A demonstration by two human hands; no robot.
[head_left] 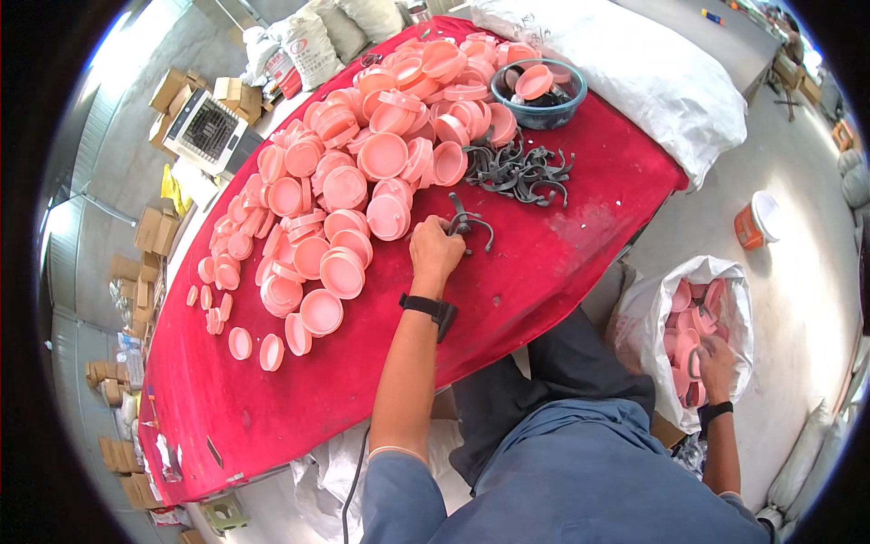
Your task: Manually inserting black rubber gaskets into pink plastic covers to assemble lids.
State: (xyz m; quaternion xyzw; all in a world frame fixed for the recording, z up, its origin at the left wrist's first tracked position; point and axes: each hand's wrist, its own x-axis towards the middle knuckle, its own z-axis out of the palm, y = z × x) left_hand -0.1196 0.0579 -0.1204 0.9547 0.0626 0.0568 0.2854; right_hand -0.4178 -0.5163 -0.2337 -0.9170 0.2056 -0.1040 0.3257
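My left hand (435,249) is closed on a dark grey curved plastic piece (471,218) with hooked arms, just over the red tabletop. A tangled heap of similar grey pieces (521,172) lies beyond it. To the left and far side spreads a big heap of pink round lids (343,189), shallow and rimmed, some face up and some on edge. My right hand (717,367) reaches into a white sack (642,317) at the right, its fingers closed at a pink round lid (686,347) with a dark curved edge. More pink lids fill the sack.
A blue bowl (546,118) with dark pieces and a pink lid stands at the table's far right. Behind it lies a large white sack (625,68). An orange and white bucket (758,222) stands on the floor; an air cooler (210,131) and cardboard boxes line the left.
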